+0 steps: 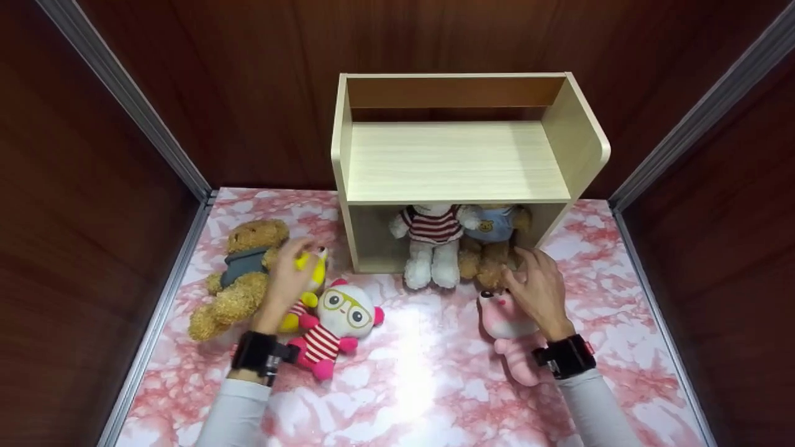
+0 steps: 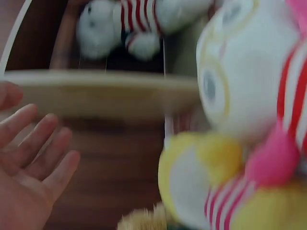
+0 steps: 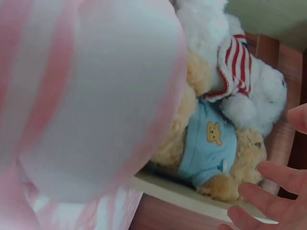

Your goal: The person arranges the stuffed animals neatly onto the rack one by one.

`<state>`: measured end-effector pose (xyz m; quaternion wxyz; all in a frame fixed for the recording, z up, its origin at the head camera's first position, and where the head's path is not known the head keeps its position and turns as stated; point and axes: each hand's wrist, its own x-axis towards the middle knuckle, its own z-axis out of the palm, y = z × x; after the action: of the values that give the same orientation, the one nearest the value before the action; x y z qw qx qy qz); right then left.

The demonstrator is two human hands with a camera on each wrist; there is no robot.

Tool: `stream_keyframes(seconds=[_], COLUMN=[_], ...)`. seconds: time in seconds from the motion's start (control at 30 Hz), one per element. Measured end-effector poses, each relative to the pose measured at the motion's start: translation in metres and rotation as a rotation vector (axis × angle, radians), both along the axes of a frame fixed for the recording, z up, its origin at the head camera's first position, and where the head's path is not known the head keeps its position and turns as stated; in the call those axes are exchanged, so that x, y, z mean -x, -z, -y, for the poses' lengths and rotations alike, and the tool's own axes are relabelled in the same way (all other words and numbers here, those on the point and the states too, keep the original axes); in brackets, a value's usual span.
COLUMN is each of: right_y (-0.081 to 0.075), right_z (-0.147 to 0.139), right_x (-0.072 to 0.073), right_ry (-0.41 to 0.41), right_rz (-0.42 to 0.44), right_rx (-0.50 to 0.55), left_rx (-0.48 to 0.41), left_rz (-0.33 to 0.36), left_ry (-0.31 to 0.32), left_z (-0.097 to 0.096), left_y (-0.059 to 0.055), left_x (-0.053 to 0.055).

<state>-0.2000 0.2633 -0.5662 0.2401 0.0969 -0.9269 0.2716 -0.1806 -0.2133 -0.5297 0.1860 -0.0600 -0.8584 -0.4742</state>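
My left hand (image 1: 287, 276), fingers loosely spread in the left wrist view, is over a yellow plush toy (image 1: 318, 273) and partly hides it. Touching that toy lies a white-and-pink panda plush (image 1: 338, 316) with yellow glasses and a striped shirt. On its other side is a curly brown teddy bear (image 1: 239, 292) in a grey-blue top. My right hand (image 1: 541, 290) hovers above a pink plush toy (image 1: 512, 320), its fingers apart and holding nothing. Inside the shelf's lower compartment sit a white plush (image 1: 435, 233) in a striped sweater and a brown teddy (image 1: 490, 233) in light blue.
A pale wooden shelf unit (image 1: 456, 161) stands against the dark brown back wall (image 1: 248, 93), its upper board bare. Brown side panels with metal rails (image 1: 152, 267) border the pink-and-white marbled tabletop (image 1: 428, 397).
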Motion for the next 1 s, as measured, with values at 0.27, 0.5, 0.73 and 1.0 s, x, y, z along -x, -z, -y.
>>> stream_keyframes(seconds=[0.27,0.5,0.73,1.0], right_y=[-0.001,0.0,0.002,0.007], right_z=[-0.008,-0.012,-0.015,-0.02], right_x=[-0.003,-0.006,-0.007,-0.008], right_ry=[0.036,0.045,0.052,0.057], right_rz=[-0.006,0.015,0.001,0.014], right_rx=[0.02,0.025,0.019,0.034], left_rx=[0.05,0.115,0.068,-0.062], left_rz=[0.048,0.394,0.557,0.693], left_ry=[-0.282,-0.43,-0.424,-0.427], left_z=[0.065,0.103,0.117,0.121], left_y=[0.007,0.021,0.046,0.061], left_x=[0.012,0.014,0.006,-0.002])
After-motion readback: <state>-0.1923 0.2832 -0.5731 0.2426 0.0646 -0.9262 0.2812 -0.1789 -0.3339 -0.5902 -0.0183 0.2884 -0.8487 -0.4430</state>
